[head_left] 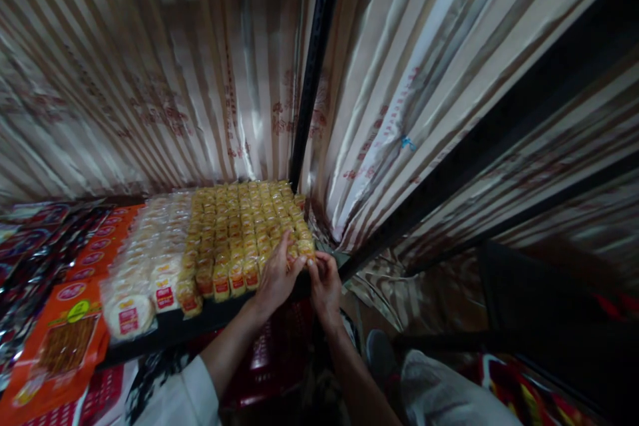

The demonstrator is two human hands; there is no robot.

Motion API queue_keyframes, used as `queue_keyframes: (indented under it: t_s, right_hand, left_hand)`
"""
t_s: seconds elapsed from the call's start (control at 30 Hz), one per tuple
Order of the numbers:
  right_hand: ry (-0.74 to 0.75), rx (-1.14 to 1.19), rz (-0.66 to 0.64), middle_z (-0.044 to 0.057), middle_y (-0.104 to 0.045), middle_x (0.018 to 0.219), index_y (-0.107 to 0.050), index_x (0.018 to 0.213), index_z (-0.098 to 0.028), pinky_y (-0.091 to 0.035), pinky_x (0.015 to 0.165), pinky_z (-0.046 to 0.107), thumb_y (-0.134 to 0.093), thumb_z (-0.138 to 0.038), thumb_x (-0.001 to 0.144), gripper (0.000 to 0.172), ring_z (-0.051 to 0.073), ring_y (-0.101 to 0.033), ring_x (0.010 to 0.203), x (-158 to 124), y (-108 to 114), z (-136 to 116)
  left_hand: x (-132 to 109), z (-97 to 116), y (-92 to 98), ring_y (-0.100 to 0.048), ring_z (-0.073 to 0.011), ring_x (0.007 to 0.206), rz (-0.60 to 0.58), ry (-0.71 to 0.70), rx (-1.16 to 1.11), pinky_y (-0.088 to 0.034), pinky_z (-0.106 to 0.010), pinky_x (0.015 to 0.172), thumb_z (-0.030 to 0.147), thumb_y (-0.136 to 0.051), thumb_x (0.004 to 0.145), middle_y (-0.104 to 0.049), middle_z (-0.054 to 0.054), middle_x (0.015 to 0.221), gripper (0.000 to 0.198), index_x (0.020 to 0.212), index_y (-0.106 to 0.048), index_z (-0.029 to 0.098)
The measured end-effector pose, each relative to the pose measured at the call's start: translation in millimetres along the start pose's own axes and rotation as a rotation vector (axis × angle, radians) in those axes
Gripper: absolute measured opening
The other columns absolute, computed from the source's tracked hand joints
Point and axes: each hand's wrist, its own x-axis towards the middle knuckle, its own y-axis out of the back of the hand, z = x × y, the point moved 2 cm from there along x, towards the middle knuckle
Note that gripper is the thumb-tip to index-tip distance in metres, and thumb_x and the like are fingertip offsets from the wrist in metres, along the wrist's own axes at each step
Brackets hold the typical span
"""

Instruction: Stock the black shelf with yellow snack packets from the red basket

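Note:
Rows of small yellow wrapped snack packets (232,233) stand packed together on a dark shelf. At their front right corner, my left hand (276,279) has its thumb and fingers closed around the end packets. My right hand (327,289) is beside it with curled fingers, its thumb and fingertips pinching a yellow snack packet (309,255) at the corner. The two thumbs nearly meet there, and the fingers partly hide that packet. Left of the yellow rows lie clear-wrapped white round crackers (130,315) with red labels.
Orange snack bags (70,326) and dark shiny packets (30,266) fill the shelf's left side. A black upright post (312,73) rises behind the corner. Striped curtains (200,80) hang behind and to the right. Below the shelf is a red crate (269,359).

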Motion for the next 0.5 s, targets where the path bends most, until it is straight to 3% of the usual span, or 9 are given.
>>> queue_keyframes:
  t_s: [0.13, 0.23, 0.37, 0.5]
  right_hand:
    - [-0.017, -0.01, -0.027, 0.006, -0.062, 0.095, -0.052, 0.097, -0.018, -0.048, 0.086, 0.037, -0.057, -0.042, 0.079, 0.03, 0.019, -0.06, 0.091, 2.2, -2.0, 9.1]
    - [-0.014, 0.016, 0.013, 0.008, -0.061, 0.104, -0.05, 0.107, -0.018, -0.047, 0.089, 0.039, -0.056, -0.041, 0.08, 0.036, 0.019, -0.059, 0.096, 1.4, -3.5, 15.9]
    - [0.04, 0.019, -0.017, 0.008, -0.061, 0.107, -0.051, 0.11, -0.019, -0.047, 0.089, 0.038, -0.054, -0.039, 0.083, 0.033, 0.019, -0.059, 0.097, 0.8, -4.0, 10.6]
    - [0.151, -0.048, -0.132, 0.008, -0.059, 0.115, -0.058, 0.108, -0.022, -0.042, 0.097, 0.04, -0.05, -0.037, 0.086, 0.027, 0.02, -0.055, 0.108, 5.4, -2.6, -1.4]
  left_hand:
    - [12.1, -7.1, -8.7, -0.058, -0.0184, 0.102, -0.023, -0.002, 0.068, -0.044, -0.036, 0.094, 0.033, -0.047, 0.085, -0.058, -0.011, 0.12, 0.043, 0.124, -0.048, 0.014]
    - [14.1, -8.9, -9.4, -0.057, -0.0184, 0.105, -0.021, -0.019, 0.082, -0.044, -0.036, 0.094, 0.03, -0.046, 0.086, -0.06, -0.01, 0.118, 0.04, 0.123, -0.05, 0.015]
    - [15.7, -5.6, -7.6, -0.061, -0.0158, 0.09, -0.021, -0.023, 0.031, -0.048, -0.031, 0.083, 0.028, -0.05, 0.082, -0.064, -0.006, 0.107, 0.042, 0.124, -0.05, 0.02]
    - [20.6, -3.5, -1.0, -0.058, -0.0125, 0.067, 0.042, 0.038, -0.054, -0.048, -0.025, 0.069, 0.03, -0.055, 0.079, -0.063, -0.001, 0.077, 0.037, 0.113, -0.058, 0.017]
